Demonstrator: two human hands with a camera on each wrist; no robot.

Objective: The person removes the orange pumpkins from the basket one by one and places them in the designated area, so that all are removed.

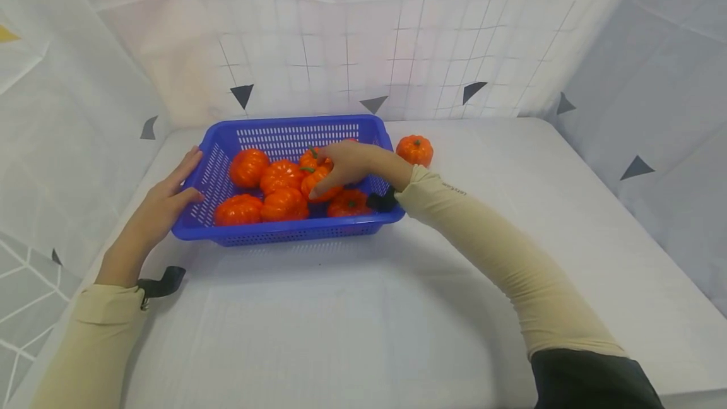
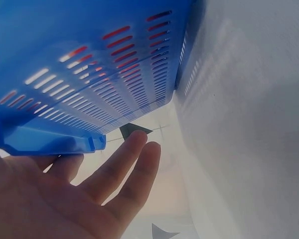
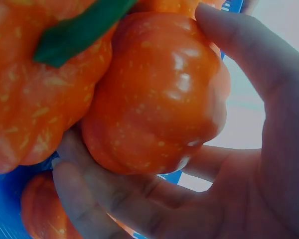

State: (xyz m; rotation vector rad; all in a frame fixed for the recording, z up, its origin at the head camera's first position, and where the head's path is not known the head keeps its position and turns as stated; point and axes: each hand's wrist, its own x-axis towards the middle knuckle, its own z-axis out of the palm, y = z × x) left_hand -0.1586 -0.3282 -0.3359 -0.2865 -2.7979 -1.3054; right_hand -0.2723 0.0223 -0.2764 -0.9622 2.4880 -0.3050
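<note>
Blue basket (image 1: 301,226), head view: sits on the white table (image 1: 318,327), orange pumpkins clustered inside; an outside pumpkin (image 1: 414,149) rests just beyond its right side.
Right hand (image 1: 353,160), head view: reaches over the right rim, thumb and fingers bent round the held pumpkin (image 1: 310,183), which is inside the basket's outline among close neighbours.
Left hand (image 1: 158,208), head view: at the left rim, fingers fairly straight.
Slotted wall (image 2: 122,64), left wrist view: two fingers extend free beneath the rim, others partly hidden by it; light steadying seems enough.
Palm side, right wrist view: thumb on one flank, fingers under the other, a green stem (image 3: 74,40) on the stemmed pumpkin (image 3: 30,109) alongside.
Grip advice: glossy skin may slip; better to spread the fingers wide and ease clear of neighbours.
</note>
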